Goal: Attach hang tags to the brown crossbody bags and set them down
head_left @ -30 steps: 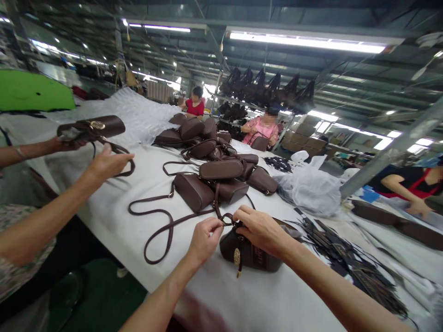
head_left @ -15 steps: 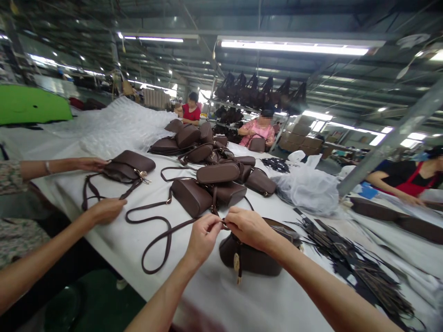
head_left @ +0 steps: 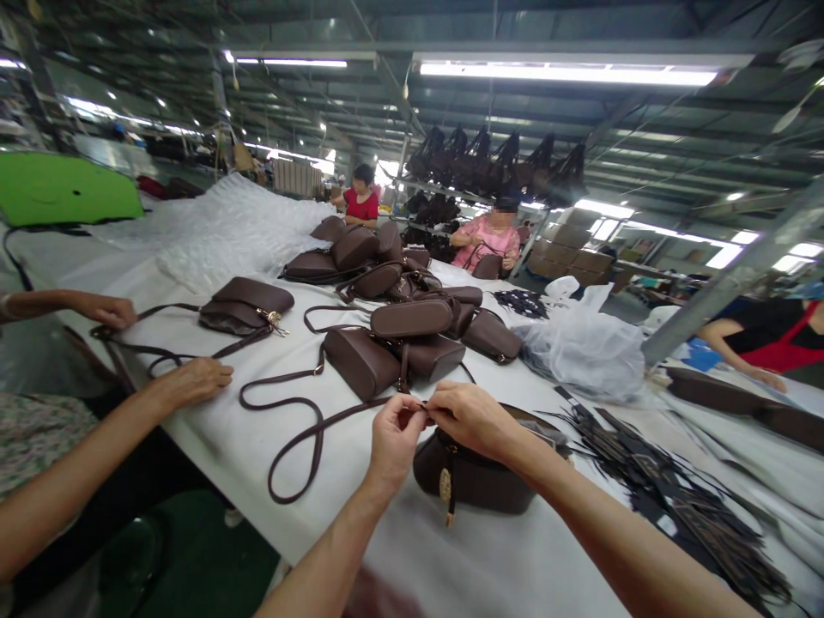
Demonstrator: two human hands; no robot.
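A dark brown handbag point(head_left: 482, 487) sits on the white table in front of me, a gold charm point(head_left: 445, 486) hanging from its front. Just above its left end, my left hand point(head_left: 394, 433) pinches the end part of a thin brown strap point(head_left: 353, 415). The rest of that strap curls over the table to the left. My right hand point(head_left: 475, 418) is closed at the same spot, its fingertips meeting the left ones and its palm over the bag's top. The fingers hide the exact joint between strap and bag.
Several brown handbags point(head_left: 412, 318) are heaped beyond my hands. At the left, a co-worker's hands point(head_left: 193, 383) handle the strap of another bag point(head_left: 248, 305). Black strips point(head_left: 682, 498) and a clear plastic bag point(head_left: 583, 348) lie at right; bubble wrap point(head_left: 238, 227) lies behind.
My hands stay pinched together at the strap, shifted slightly in view. The co-worker's far hand has left the other bag and moved left, drawing its strap out.
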